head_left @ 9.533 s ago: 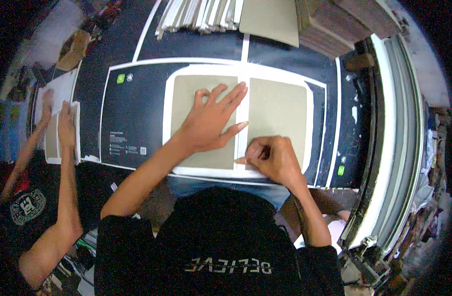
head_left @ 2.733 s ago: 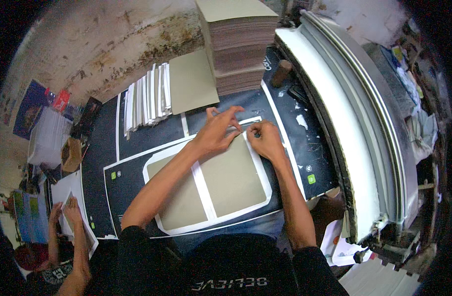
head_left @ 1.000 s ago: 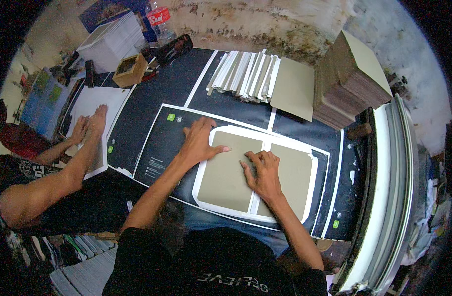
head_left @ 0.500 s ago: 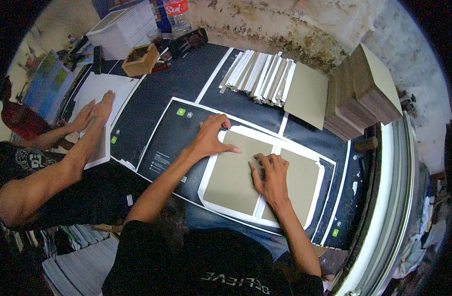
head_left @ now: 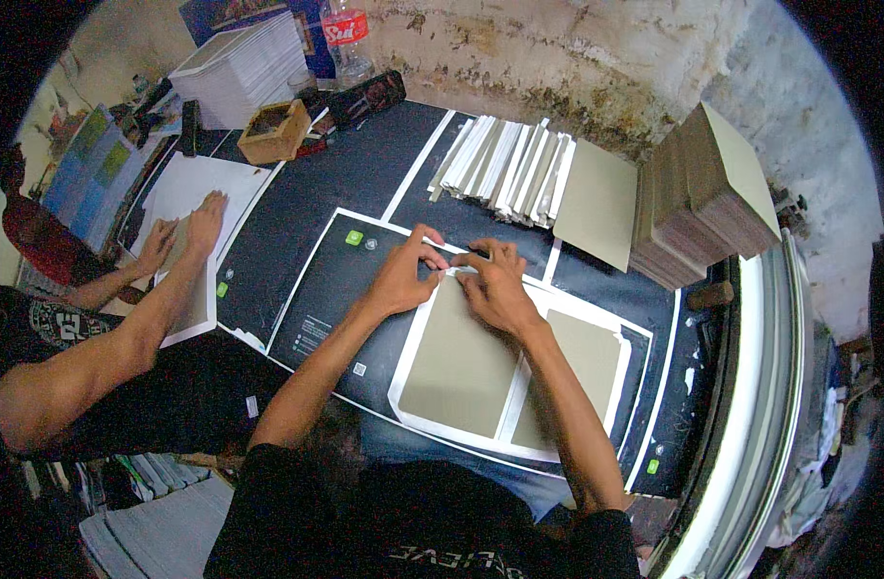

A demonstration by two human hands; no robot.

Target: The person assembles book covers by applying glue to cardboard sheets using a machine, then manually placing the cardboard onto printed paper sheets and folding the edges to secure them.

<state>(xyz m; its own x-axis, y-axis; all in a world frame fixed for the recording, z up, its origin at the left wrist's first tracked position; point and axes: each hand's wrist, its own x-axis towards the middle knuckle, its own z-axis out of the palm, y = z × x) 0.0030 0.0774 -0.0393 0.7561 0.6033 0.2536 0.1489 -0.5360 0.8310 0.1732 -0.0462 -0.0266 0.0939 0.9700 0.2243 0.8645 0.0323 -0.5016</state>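
Note:
Two grey-beige boards lie side by side on a white paper sheet [head_left: 534, 446], the left board [head_left: 456, 372] and the right board [head_left: 585, 352], with a narrow strip between them. The sheet's white margin shows around the boards. At the far left corner of the left board, my left hand [head_left: 403, 275] pinches the paper edge between thumb and fingers. Close beside it, my right hand [head_left: 500, 289] is bent over the same corner, its fingertips gripping the margin. The fingertips of both hands nearly meet there, and my right forearm crosses the right board.
Under the work lies a black printed sheet [head_left: 317, 280] on a dark table. Behind stand a bundle of board strips [head_left: 505, 169], a loose board [head_left: 593, 203] and a tall board stack [head_left: 693, 193]. A wooden box [head_left: 273, 132] is far left. At left, a co-worker's hands [head_left: 206, 222] press white paper.
My right hand has moved from the middle of the boards to the far left corner beside my left hand. My left hand's fingers have drawn together on the paper edge.

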